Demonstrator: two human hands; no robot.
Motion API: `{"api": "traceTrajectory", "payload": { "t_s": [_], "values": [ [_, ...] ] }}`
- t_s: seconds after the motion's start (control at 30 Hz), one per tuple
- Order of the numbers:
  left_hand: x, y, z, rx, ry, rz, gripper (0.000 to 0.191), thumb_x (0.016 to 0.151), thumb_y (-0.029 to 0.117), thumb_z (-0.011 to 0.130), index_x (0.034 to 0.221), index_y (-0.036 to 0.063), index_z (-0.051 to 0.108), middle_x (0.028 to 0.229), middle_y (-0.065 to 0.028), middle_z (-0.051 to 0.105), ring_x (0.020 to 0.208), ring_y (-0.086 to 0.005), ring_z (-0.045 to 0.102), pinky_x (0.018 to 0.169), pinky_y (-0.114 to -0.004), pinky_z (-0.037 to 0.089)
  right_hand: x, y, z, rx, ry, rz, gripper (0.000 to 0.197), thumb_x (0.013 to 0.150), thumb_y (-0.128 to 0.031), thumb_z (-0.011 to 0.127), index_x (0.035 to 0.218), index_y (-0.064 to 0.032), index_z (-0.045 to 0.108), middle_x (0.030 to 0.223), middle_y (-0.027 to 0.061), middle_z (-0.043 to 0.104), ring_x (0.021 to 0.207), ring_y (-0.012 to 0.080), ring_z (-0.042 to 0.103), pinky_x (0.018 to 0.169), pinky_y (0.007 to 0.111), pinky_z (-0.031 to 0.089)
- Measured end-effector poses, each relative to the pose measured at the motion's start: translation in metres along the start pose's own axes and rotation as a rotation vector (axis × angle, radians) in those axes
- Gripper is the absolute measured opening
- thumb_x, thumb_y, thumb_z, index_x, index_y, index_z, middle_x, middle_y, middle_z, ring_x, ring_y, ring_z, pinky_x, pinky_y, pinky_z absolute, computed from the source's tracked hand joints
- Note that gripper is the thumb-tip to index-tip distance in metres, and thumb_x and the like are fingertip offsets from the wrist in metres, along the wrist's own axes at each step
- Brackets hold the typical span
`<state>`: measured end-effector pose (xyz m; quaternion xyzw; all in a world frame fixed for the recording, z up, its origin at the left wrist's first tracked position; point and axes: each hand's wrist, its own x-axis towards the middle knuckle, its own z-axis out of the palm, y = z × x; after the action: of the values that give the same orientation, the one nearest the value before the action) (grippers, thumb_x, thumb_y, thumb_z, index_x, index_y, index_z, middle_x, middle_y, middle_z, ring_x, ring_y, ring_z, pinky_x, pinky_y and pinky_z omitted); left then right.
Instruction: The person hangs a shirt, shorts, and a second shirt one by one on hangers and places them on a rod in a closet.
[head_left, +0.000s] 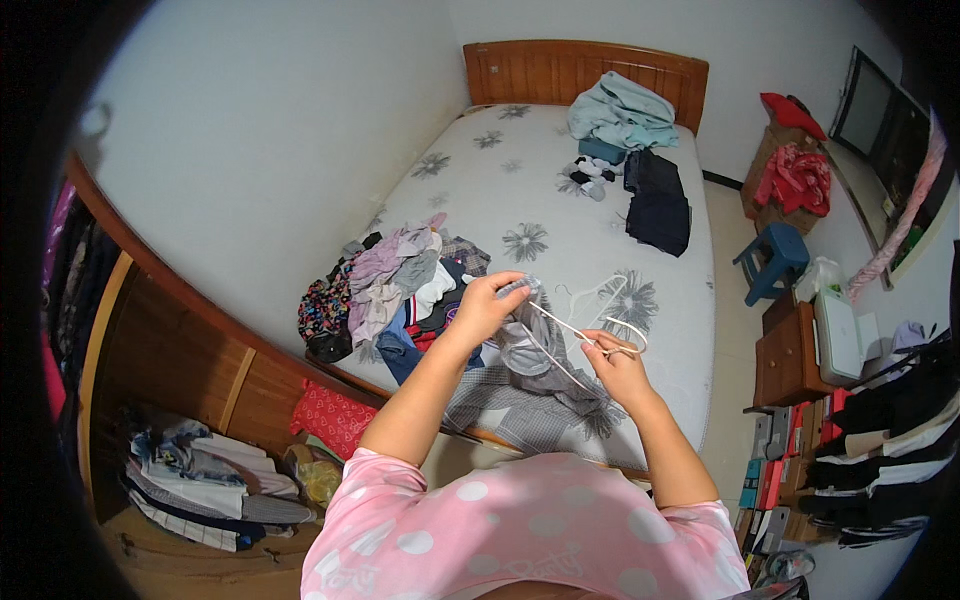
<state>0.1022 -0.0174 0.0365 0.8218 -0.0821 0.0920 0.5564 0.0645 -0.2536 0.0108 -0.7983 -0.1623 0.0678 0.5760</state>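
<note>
My left hand (482, 305) pinches the collar of a grey checked shirt (517, 390). The shirt hangs down over the foot of the bed. With my right hand (616, 369) I grip a white clothes hanger (553, 317) near its hook, which curls out past my fingers. One end of the hanger reaches the shirt's collar by my left hand, and its lower bar crosses in front of the cloth. Behind my hands, a second white hanger (598, 291) lies flat on the floral mattress (465, 180).
Left of my hands is a heap of mixed clothes (397, 277). Folded dark trousers (658, 214), balled socks (589, 176) and a pale green blanket (622, 112) lie farther up. An open wardrobe (180, 330) stands at left; a blue stool (772, 259) and a printer (836, 341) are at right.
</note>
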Motion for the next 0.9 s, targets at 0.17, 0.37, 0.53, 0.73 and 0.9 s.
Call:
{"api": "traceTrajectory", "payload": {
  "t_s": [0.17,0.37,0.53,0.73,0.9],
  "values": [
    [-0.010,0.039,0.019,0.483,0.035,0.444,0.015,0.069,0.002,0.060,0.082,0.0089,0.064,0.090,-0.0044,0.061,0.077,-0.0246,0.061,0.065,-0.031,0.049,0.010,0.000,0.016,0.039,0.094,-0.083,0.020,0.085,-0.013,0.052,0.099,-0.0011,0.059,0.075,0.0074,0.060,0.066,0.0118,0.052,0.062,0.025,0.043],
    [-0.035,0.046,0.039,0.494,-0.117,0.607,0.038,0.074,0.000,0.057,0.110,0.0070,0.053,0.115,-0.0107,0.051,0.092,-0.0282,0.058,0.072,-0.033,0.050,0.012,0.017,0.030,0.296,0.248,-0.115,0.020,0.085,-0.008,0.054,0.102,0.0017,0.058,0.070,-0.0002,0.056,0.061,0.0040,0.044,0.053,0.020,0.037],
    [-0.035,0.043,0.012,0.593,0.117,0.584,0.043,0.072,-0.001,0.060,0.113,0.0093,0.053,0.115,-0.0122,0.052,0.096,-0.0273,0.056,0.075,-0.033,0.049,0.011,0.016,0.022,0.468,0.220,-0.123,0.020,0.086,-0.008,0.054,0.103,0.0011,0.059,0.062,-0.0074,0.046,0.053,0.0000,0.033,0.046,0.017,0.026],
    [-0.001,0.041,-0.015,0.950,0.014,0.717,0.031,0.069,0.020,0.067,0.098,0.0117,0.060,0.093,-0.0046,0.057,0.089,-0.0230,0.055,0.087,-0.038,0.038,0.011,0.018,0.013,0.356,0.131,-0.198,0.019,0.086,-0.010,0.055,0.102,-0.0023,0.061,0.064,-0.0076,0.045,0.055,0.0008,0.036,0.047,0.017,0.028],
    [-0.003,0.025,-0.013,0.892,-0.275,0.653,0.017,0.074,0.025,0.061,0.083,0.0117,0.060,0.073,-0.0028,0.057,0.074,-0.0223,0.057,0.064,-0.035,0.045,0.011,0.016,-0.005,0.192,0.012,-0.185,0.019,0.083,-0.012,0.059,0.098,-0.0017,0.062,0.071,-0.0006,0.056,0.063,0.0049,0.046,0.056,0.020,0.038]
  ]
}}
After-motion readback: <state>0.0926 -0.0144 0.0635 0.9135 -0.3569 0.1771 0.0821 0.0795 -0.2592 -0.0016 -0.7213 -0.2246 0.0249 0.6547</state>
